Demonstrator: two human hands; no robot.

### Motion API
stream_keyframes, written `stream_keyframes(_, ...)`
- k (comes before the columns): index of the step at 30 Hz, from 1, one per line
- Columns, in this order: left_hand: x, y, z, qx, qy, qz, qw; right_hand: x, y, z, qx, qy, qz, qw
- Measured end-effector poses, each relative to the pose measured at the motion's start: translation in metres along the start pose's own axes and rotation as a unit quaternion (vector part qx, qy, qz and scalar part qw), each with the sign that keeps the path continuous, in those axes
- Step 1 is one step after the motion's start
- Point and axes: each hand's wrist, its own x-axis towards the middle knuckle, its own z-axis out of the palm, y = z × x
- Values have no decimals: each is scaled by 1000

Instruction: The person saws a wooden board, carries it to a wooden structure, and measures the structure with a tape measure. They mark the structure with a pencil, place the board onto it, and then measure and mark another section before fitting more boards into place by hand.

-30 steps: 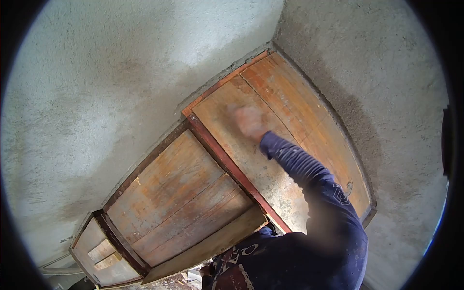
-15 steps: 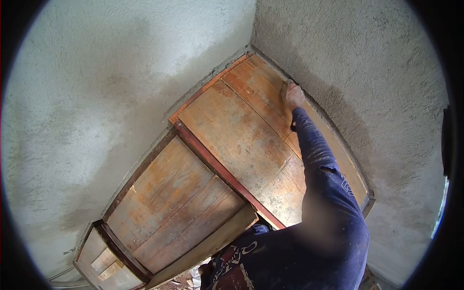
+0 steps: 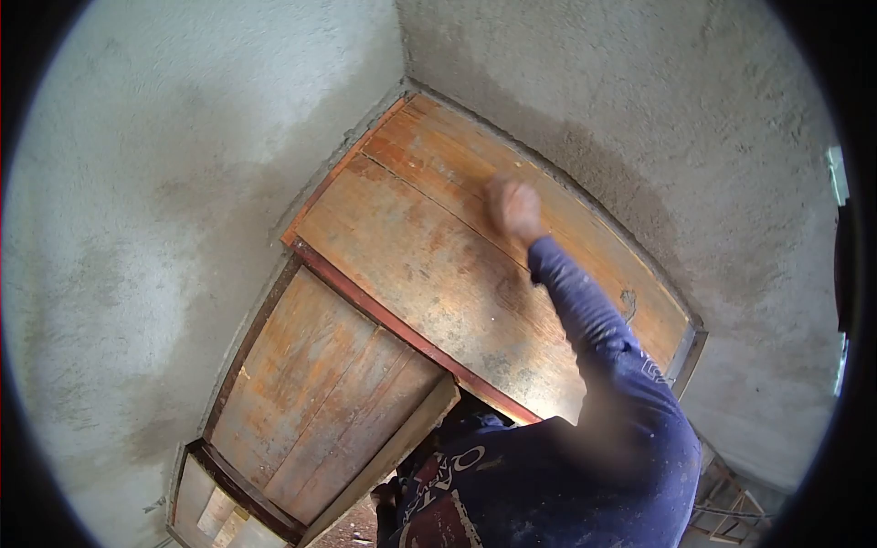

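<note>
The right hand (image 3: pixel 514 210) is over the wooden panel (image 3: pixel 429 247), which lies directly behind the grip and spreads out on every side of it. The fingers look bunched, but they are blurred, so I cannot tell whether they are pressed together, slightly apart or clamped on something small. Contact with the boards is equally unclear. The left hand cannot be made out.

A seam (image 3: pixel 416 190) between boards passes just beside the grip. A plastered wall (image 3: pixel 594 100) is near the grip on its far side, and a red strip (image 3: pixel 388 317) stands well apart on its near side, with a second panel (image 3: pixel 301 365) beyond that.

From here, the bare fingers could pick up a splinter if they drag across the seam, since the wood looks worn and scuffed. Reaching too far past the panel's edge could scrape the knuckles on the rough plaster. The sleeve (image 3: pixel 580 297), just behind the grip, could snag on a raised board edge if the forearm drops low.
</note>
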Motion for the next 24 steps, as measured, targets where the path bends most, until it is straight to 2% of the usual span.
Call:
stream_keyframes(2, 2, -1, -1, 14, 0, 10, 1000, 26, 69, 24, -73, 174, 87, 978)
stream_keyframes(5, 7, -3, -3, 36, 0, 30, 999, 27, 106, 35, -69, 173, 73, 980)
stream_keyframes(6, 8, -5, -4, 46, 0, 35, 998, 9, 90, 34, -93, 226, 26, 969)
stream_keyframes(8, 12, -5, -6, 67, 1, 46, 997, -36, 44, 20, -90, 129, -86, 984)
stream_keyframes(9, 13, -5, -6, 79, 3, 55, 995, -52, 27, 36, -2, 38, -59, 998)
stream_keyframes(10, 14, -5, -5, 89, 5, 67, 994, -86, 10, 51, -48, 16, -134, 990)
stream_keyframes(11, 18, -5, -5, 102, 12, 82, 991, -120, -7, 39, 70, -45, -223, 971)
stream_keyframes(13, 27, -10, -1, 31, 39, 113, 992, -172, -40, 60, 25, -47, -269, 962)
stream_keyframes(14, 30, -10, -5, 41, 22, 84, 995, -174, -28, 65, 26, -42, -262, 964)
stream_keyframes(15, 30, -6, -8, 51, 5, 53, 997, -168, -8, 70, 63, 24, -241, 968)
stream_keyframes(16, 24, 0, -9, 67, 60, 39, 995, -158, 13, 67, 98, 91, -222, 966)
stream_keyframes(17, 17, -1, -12, 69, 63, 41, 995, -134, 36, 52, 7, 44, -118, 992)
stream_keyframes(18, 8, -2, -12, 50, 102, 70, 991, -110, 86, 63, -19, 174, -76, 982)
stream_keyframes(19, 2, -2, -12, 30, 142, 98, 985, -97, 103, 23, -86, 167, -24, 982)
stream_keyframes(20, 0, -6, -3, -112, 157, 73, 978, -85, 133, 14, -169, 234, 19, 957)
stream_keyframes(21, -7, -7, 11, -407, 205, 46, 889, -66, 162, 1, -114, 226, 60, 966)
stream_keyframes(22, -17, -10, 15, -386, 209, 71, 896, -58, 181, -3, -58, 213, 100, 970)
stream_keyframes(23, -23, -15, 20, -364, 215, 95, 901, -62, 187, 5, -59, 215, 95, 970)
stream_keyframes(24, -27, -14, 28, -365, 252, 104, 890, -64, 191, 13, -78, 177, 79, 978)
